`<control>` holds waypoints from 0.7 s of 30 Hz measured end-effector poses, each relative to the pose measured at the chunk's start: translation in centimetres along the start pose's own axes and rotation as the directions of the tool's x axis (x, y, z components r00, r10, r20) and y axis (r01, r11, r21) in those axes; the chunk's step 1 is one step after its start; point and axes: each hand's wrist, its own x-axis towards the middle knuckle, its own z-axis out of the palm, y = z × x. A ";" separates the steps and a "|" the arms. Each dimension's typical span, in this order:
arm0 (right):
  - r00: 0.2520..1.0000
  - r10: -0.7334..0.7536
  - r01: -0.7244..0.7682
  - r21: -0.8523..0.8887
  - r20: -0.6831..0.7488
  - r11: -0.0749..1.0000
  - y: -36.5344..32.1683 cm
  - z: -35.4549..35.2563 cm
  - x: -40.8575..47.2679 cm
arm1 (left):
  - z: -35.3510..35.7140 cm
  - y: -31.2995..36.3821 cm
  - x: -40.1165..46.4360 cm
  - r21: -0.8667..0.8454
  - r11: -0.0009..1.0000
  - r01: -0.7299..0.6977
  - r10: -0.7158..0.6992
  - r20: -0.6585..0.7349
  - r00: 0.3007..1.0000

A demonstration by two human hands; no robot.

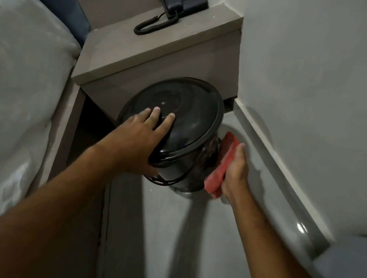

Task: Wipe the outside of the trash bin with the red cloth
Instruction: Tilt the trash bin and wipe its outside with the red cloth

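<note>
Grey floor (151, 233) runs between a bed (20, 86) and a wall, where the black trash bin (185, 126) sits before a nightstand (161, 58). Left hand (139, 136) lies spread on its lid; right hand (235, 172) grips the red cloth (222, 162) against the bin's side.

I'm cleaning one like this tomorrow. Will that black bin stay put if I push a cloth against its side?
Probably not unaided: the trash bin looks small and tilted, so likely light and apt to tip. The left hand braces its lid while the right hand presses the red cloth sideways. Its glossy surface may be slippery.
</note>
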 end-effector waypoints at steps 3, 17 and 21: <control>0.995 -0.048 0.052 -0.038 0.088 0.998 0.3 0.2 -0.2 | 0.5 0.1 0.1 -0.100 0.995 0.012 -0.018 -0.064 0.998; 0.870 -0.272 0.491 -0.667 0.411 0.561 -3.7 9.1 5.4 | -0.2 -6.7 -0.1 -0.524 0.851 0.028 -0.234 -0.332 0.914; 0.622 -0.474 0.741 -0.664 0.624 0.099 -2.2 9.6 3.0 | -0.1 -6.8 0.9 -0.525 0.835 0.164 -0.336 -0.251 0.908</control>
